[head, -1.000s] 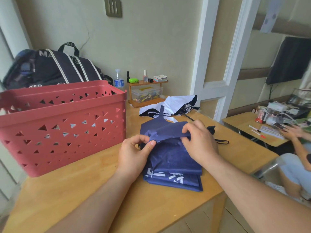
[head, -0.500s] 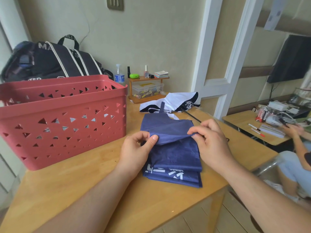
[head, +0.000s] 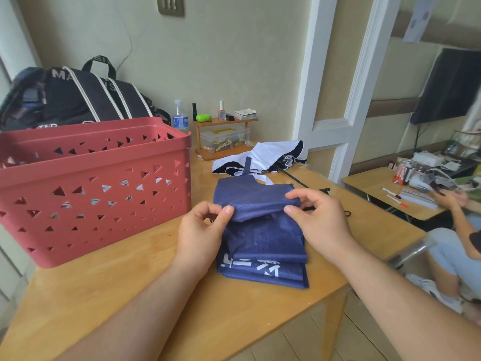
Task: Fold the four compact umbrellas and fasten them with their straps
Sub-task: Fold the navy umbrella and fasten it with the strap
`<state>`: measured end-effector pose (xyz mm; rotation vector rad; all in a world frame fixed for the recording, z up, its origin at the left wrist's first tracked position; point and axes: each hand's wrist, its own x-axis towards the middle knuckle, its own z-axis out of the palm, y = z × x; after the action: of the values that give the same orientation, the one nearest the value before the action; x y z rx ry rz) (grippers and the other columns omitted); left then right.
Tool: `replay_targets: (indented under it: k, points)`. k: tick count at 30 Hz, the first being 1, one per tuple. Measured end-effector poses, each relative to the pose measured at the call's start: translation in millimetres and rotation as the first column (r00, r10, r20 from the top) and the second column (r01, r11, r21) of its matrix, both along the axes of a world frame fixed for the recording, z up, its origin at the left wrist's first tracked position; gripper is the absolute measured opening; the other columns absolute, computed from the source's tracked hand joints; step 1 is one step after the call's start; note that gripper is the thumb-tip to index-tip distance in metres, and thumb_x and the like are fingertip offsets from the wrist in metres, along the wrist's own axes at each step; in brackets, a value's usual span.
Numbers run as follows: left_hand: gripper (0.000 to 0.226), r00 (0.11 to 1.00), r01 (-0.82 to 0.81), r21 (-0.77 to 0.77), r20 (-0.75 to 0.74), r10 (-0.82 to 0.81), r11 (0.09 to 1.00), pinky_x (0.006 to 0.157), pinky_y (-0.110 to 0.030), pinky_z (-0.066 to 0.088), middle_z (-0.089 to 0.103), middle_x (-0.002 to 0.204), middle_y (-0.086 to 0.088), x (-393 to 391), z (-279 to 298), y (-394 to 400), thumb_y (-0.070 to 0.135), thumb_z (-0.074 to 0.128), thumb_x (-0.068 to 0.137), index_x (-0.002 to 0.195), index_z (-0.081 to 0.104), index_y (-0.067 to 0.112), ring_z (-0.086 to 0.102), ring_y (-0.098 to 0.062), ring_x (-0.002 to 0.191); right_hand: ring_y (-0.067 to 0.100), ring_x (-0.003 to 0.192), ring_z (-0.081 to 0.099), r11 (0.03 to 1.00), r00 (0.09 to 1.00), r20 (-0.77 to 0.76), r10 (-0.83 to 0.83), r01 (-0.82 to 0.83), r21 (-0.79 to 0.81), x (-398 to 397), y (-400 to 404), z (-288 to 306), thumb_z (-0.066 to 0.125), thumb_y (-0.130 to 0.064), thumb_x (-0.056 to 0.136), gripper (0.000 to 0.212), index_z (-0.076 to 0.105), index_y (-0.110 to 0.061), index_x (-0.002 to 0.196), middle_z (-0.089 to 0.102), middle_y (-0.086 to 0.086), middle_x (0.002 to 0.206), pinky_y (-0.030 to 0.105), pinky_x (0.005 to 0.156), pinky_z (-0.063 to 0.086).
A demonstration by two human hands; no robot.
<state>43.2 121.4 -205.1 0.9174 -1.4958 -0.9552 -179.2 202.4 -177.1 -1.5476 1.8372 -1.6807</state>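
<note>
Both hands have lifted slightly; left hand (head: 200, 230) and right hand (head: 317, 220) each pinch a fold of the navy umbrella (head: 263, 238) on the wooden surface (head: 130, 295). One white umbrella (head: 260, 157) lies behind, one red basket (head: 91, 183) alongside.

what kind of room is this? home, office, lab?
Probably a lived-in home room, not a lab. A wooden table holds a red laundry-style basket and a small shelf of toiletries. A sports bag sits behind, and a wall-mounted TV hangs at right.
</note>
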Motion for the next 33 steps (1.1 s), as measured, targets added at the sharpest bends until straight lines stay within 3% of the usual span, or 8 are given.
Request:
replay_targets:
  k: [3, 5, 9, 13, 20, 25, 30, 33]
  points:
    - [0.022, 0.999, -0.036, -0.032, -0.001, 0.036, 0.999, 0.081, -0.025, 0.047, 0.070, 0.084, 0.010, 1, 0, 0, 0.028, 0.081, 0.090, 0.086, 0.060, 0.022, 0.066, -0.005, 0.086, 0.013, 0.075, 0.066, 0.999, 0.998, -0.068, 0.006, -0.003, 0.045, -3, 6, -1, 0.080, -0.005, 0.087, 0.043, 0.071, -0.046, 0.095, 0.070, -0.009, 0.097, 0.023, 0.075, 0.057]
    - [0.032, 0.998, -0.003, -0.060, 0.056, 0.006, 0.998, 0.080, -0.026, 0.046, 0.072, 0.091, 0.011, 4, 0, -2, 0.027, 0.085, 0.085, 0.101, 0.058, 0.034, 0.066, -0.008, 0.091, 0.013, 0.075, 0.068, 0.997, 0.992, -0.128, 0.008, 0.001, 0.071, -6, 10, -4, 0.080, -0.002, 0.086, 0.047, 0.070, -0.047, 0.095, 0.069, -0.013, 0.104, 0.015, 0.075, 0.054]
    - [0.068, 0.922, 0.113, -0.229, 0.386, -0.016, 0.967, 0.096, -0.034, 0.043, 0.063, 0.103, 0.028, 12, -3, -8, 0.038, 0.093, 0.072, 0.123, 0.051, 0.059, 0.058, -0.004, 0.102, 0.005, 0.080, 0.063, 0.996, 0.974, -0.223, -0.041, 0.057, 0.065, -9, 14, -12, 0.082, -0.002, 0.083, 0.046, 0.069, -0.044, 0.096, 0.065, -0.019, 0.101, 0.005, 0.074, 0.045]
    - [0.061, 0.861, 0.099, -0.307, 0.504, 0.074, 0.946, 0.097, -0.045, 0.047, 0.060, 0.102, 0.029, 9, -6, -7, 0.034, 0.090, 0.077, 0.121, 0.053, 0.056, 0.053, 0.000, 0.096, 0.006, 0.081, 0.058, 0.993, 0.960, -0.265, -0.095, 0.111, 0.046, -9, 16, -20, 0.083, -0.003, 0.082, 0.039, 0.071, -0.038, 0.094, 0.065, -0.016, 0.090, 0.006, 0.072, 0.043]
    - [0.036, 0.864, 0.105, -0.276, 0.501, 0.049, 0.955, 0.094, -0.033, 0.048, 0.068, 0.085, 0.022, 17, -5, -10, 0.019, 0.079, 0.078, 0.095, 0.068, 0.049, 0.055, -0.002, 0.097, 0.016, 0.083, 0.055, 0.990, 0.864, -0.485, -0.138, 0.133, -0.047, -13, 23, -42, 0.087, -0.006, 0.079, 0.019, 0.079, -0.022, 0.085, 0.053, -0.011, 0.089, 0.028, 0.075, 0.048]
    - [0.034, 0.814, 0.160, -0.251, 0.581, 0.016, 0.955, 0.095, -0.043, 0.045, 0.062, 0.090, 0.021, 13, -7, -8, 0.055, 0.071, 0.077, 0.107, 0.058, 0.054, 0.054, -0.002, 0.096, 0.013, 0.099, 0.048, 0.997, 0.811, -0.580, -0.070, 0.080, -0.009, -13, 28, -51, 0.086, -0.008, 0.079, 0.015, 0.079, -0.020, 0.085, 0.050, -0.009, 0.102, 0.028, 0.082, 0.047]
    - [0.052, 0.689, 0.218, -0.190, 0.724, -0.013, 0.957, 0.102, -0.045, 0.041, 0.061, 0.094, 0.029, 21, -7, -13, 0.037, 0.082, 0.081, 0.115, 0.051, 0.061, 0.047, 0.002, 0.101, 0.018, 0.103, 0.050, 0.998, 0.740, -0.672, -0.031, 0.055, 0.014, -17, 28, -57, 0.087, -0.011, 0.079, 0.013, 0.078, -0.020, 0.081, 0.055, -0.008, 0.114, 0.035, 0.081, 0.052]
    - [0.049, 0.743, 0.218, -0.154, 0.666, -0.062, 0.964, 0.104, -0.043, 0.042, 0.059, 0.099, 0.031, 21, -8, -15, 0.025, 0.074, 0.085, 0.116, 0.053, 0.058, 0.051, 0.001, 0.100, 0.023, 0.108, 0.053, 1.000, 0.683, -0.730, -0.017, 0.019, -0.006, -17, 27, -56, 0.084, -0.012, 0.082, 0.008, 0.079, -0.018, 0.082, 0.060, -0.007, 0.118, 0.042, 0.078, 0.056]
